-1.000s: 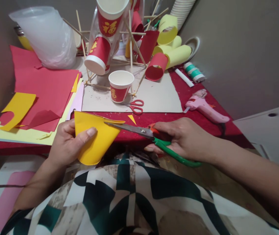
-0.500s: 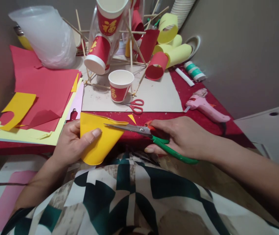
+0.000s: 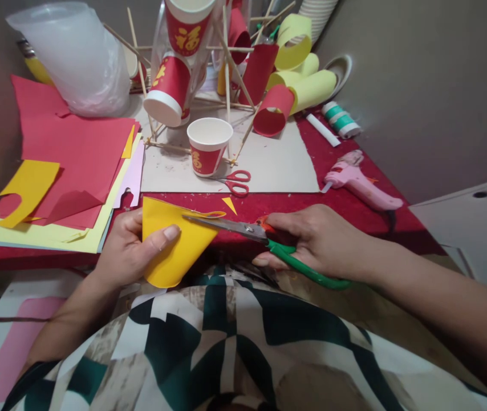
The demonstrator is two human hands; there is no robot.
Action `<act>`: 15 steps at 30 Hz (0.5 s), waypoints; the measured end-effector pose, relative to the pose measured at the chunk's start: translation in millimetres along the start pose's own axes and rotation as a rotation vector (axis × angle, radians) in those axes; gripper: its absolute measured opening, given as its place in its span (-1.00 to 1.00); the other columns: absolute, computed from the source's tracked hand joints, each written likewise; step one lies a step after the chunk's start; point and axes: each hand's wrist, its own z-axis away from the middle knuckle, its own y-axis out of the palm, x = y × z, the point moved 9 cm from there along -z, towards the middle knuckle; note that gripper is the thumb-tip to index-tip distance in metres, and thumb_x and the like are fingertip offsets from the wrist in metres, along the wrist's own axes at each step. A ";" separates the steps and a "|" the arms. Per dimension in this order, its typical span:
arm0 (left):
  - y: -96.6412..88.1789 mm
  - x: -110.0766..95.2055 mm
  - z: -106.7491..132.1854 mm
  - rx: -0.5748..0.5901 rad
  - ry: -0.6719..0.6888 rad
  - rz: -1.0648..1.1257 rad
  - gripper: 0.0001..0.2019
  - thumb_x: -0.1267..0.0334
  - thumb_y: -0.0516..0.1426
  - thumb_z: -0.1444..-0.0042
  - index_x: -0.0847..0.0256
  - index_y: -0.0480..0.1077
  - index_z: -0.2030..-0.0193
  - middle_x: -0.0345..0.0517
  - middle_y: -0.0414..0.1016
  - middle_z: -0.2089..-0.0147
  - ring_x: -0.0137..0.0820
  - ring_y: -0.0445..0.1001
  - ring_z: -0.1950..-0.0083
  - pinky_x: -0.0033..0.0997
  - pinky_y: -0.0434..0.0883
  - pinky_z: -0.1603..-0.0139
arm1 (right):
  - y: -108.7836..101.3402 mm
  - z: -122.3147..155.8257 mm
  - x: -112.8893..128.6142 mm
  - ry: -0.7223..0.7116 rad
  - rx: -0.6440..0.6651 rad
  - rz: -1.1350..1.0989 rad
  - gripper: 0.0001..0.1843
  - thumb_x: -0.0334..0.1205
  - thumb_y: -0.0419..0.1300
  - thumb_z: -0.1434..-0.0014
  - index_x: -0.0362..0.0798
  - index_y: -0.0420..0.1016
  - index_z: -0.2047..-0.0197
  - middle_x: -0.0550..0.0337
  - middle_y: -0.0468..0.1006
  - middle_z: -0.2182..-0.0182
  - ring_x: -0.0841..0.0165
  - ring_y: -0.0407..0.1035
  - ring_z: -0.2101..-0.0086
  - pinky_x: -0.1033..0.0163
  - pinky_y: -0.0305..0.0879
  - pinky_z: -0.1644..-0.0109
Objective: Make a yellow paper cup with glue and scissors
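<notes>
A folded piece of yellow paper [image 3: 175,245] with a rounded lower edge is pinched in my left hand [image 3: 134,245], thumb in front and fingers behind. My right hand [image 3: 316,240] grips scissors [image 3: 299,265] with green and orange handles. One blade lies across the front of the paper near its upper right edge; the other blade is mostly hidden behind the paper. Just beyond the hands, a small yellow paper triangle [image 3: 229,205] rests on the red cloth. Small red-handled scissors [image 3: 238,182] lie on the grey board beside a red and white paper cup [image 3: 209,148].
Stacked coloured paper [image 3: 72,165] covers the table's left side, with a plastic bag [image 3: 85,63] behind. A wooden-stick frame [image 3: 228,57] with cups stands at the back, near rolled paper tubes [image 3: 273,111]. A pink glue gun [image 3: 363,182] lies at the right.
The view has shifted slightly, so the table things sit a little higher. Both hands keep their grips, and the scissors stay at nearly the same place on the yellow paper.
</notes>
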 end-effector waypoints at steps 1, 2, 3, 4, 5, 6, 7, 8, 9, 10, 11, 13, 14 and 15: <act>0.7 0.0 -0.4 0.006 -0.001 0.009 -0.77 0.12 0.37 -0.09 0.22 0.64 0.19 -0.10 0.67 0.34 -0.36 0.64 0.38 -0.59 0.56 0.45 | 0.6 0.6 -0.2 -0.005 -0.008 -0.006 -0.19 0.54 -0.09 -0.22 -0.08 0.52 0.33 0.17 0.35 0.64 0.37 0.18 0.63 0.22 -0.03 0.50; 1.4 0.1 -0.7 0.012 -0.003 0.020 -0.78 0.12 0.37 -0.09 0.21 0.63 0.20 -0.10 0.68 0.34 -0.36 0.65 0.38 -0.59 0.56 0.45 | 1.9 1.4 -0.7 -0.008 -0.009 -0.008 -0.21 0.51 -0.08 -0.23 -0.07 0.52 0.32 0.16 0.36 0.63 0.36 0.20 0.63 0.22 -0.01 0.49; 2.1 0.3 -0.9 0.018 -0.007 0.032 -0.78 0.13 0.37 -0.10 0.21 0.63 0.20 -0.10 0.68 0.32 -0.36 0.65 0.37 -0.59 0.57 0.43 | 3.3 2.3 -1.6 -0.009 -0.010 -0.007 -0.24 0.49 -0.07 -0.25 -0.07 0.53 0.31 0.15 0.37 0.63 0.35 0.21 0.62 0.21 0.00 0.49; 2.9 0.6 -1.0 0.025 -0.011 0.044 -0.79 0.13 0.37 -0.10 0.20 0.63 0.20 -0.10 0.69 0.31 -0.36 0.66 0.36 -0.59 0.58 0.41 | 4.4 3.3 -2.4 -0.011 -0.014 -0.006 -0.25 0.48 -0.07 -0.26 -0.06 0.52 0.31 0.15 0.37 0.63 0.34 0.22 0.62 0.20 0.01 0.49; 3.7 0.9 -1.0 0.032 -0.016 0.051 -0.80 0.14 0.37 -0.11 0.20 0.63 0.20 -0.10 0.69 0.30 -0.36 0.67 0.34 -0.59 0.58 0.39 | 5.2 4.3 -3.3 -0.013 -0.021 -0.006 -0.26 0.47 -0.07 -0.26 -0.05 0.52 0.31 0.15 0.37 0.63 0.34 0.23 0.63 0.20 0.00 0.49; 4.2 1.1 -1.0 0.037 -0.020 0.055 -0.80 0.14 0.36 -0.11 0.21 0.62 0.19 -0.10 0.69 0.29 -0.36 0.67 0.34 -0.59 0.59 0.38 | 5.5 5.1 -3.9 -0.017 -0.028 -0.005 -0.26 0.48 -0.08 -0.25 -0.04 0.51 0.32 0.15 0.38 0.64 0.34 0.23 0.63 0.20 0.00 0.50; 4.2 1.4 -0.9 0.037 -0.025 0.054 -0.79 0.15 0.36 -0.11 0.21 0.62 0.18 -0.09 0.70 0.27 -0.35 0.67 0.33 -0.58 0.59 0.37 | 5.3 5.7 -4.3 -0.021 -0.034 -0.003 -0.25 0.49 -0.08 -0.25 -0.04 0.50 0.33 0.14 0.39 0.63 0.34 0.24 0.64 0.20 -0.01 0.50; 4.0 1.4 -0.9 0.035 -0.028 0.051 -0.78 0.15 0.36 -0.11 0.22 0.62 0.18 -0.08 0.70 0.26 -0.33 0.67 0.32 -0.56 0.60 0.37 | 4.5 5.9 -4.3 -0.026 -0.039 0.004 -0.24 0.51 -0.10 -0.24 -0.04 0.50 0.32 0.12 0.42 0.63 0.34 0.25 0.64 0.20 -0.01 0.50; 3.9 1.1 -0.8 0.033 -0.027 0.048 -0.78 0.15 0.36 -0.11 0.23 0.62 0.18 -0.06 0.70 0.25 -0.32 0.68 0.32 -0.55 0.60 0.36 | 4.1 5.8 -3.9 -0.029 -0.032 0.014 -0.22 0.51 -0.11 -0.24 -0.05 0.50 0.31 0.10 0.45 0.61 0.33 0.27 0.63 0.21 0.00 0.51; 3.7 0.6 -0.7 0.030 -0.025 0.048 -0.78 0.15 0.36 -0.11 0.24 0.62 0.17 -0.06 0.70 0.24 -0.31 0.68 0.31 -0.55 0.61 0.36 | 4.2 5.4 -3.5 -0.029 -0.012 0.027 -0.21 0.51 -0.10 -0.24 -0.07 0.51 0.29 0.06 0.48 0.59 0.31 0.30 0.61 0.21 0.01 0.51; 4.0 0.2 -0.7 0.032 -0.025 0.051 -0.78 0.15 0.36 -0.12 0.23 0.62 0.17 -0.05 0.71 0.23 -0.31 0.68 0.30 -0.55 0.60 0.36 | 4.2 4.8 -3.2 -0.024 0.011 0.042 -0.22 0.51 -0.08 -0.24 -0.08 0.52 0.27 0.03 0.52 0.57 0.29 0.33 0.60 0.22 0.03 0.50; 7.9 -0.2 -0.6 0.066 -0.026 0.060 -0.79 0.16 0.34 -0.14 0.23 0.62 0.15 -0.05 0.71 0.20 -0.31 0.69 0.27 -0.56 0.60 0.34 | 3.4 3.3 -2.8 -0.004 0.053 0.080 -0.25 0.46 0.01 -0.24 -0.13 0.55 0.20 -0.04 0.58 0.50 0.24 0.42 0.54 0.22 0.09 0.49; 11.5 0.1 -0.6 0.100 -0.026 0.058 -0.78 0.16 0.34 -0.15 0.22 0.62 0.13 -0.04 0.71 0.18 -0.30 0.69 0.26 -0.56 0.61 0.32 | 3.1 2.7 -2.6 0.006 0.071 0.100 -0.26 0.44 0.06 -0.23 -0.15 0.55 0.17 -0.07 0.62 0.46 0.20 0.46 0.51 0.22 0.12 0.47; 15.5 0.9 -0.5 0.138 -0.027 0.050 -0.76 0.16 0.33 -0.15 0.23 0.62 0.10 -0.02 0.71 0.17 -0.29 0.69 0.25 -0.54 0.61 0.31 | 2.3 2.2 -2.4 0.013 0.076 0.120 -0.27 0.42 0.10 -0.21 -0.16 0.56 0.13 -0.10 0.64 0.41 0.16 0.50 0.47 0.21 0.15 0.46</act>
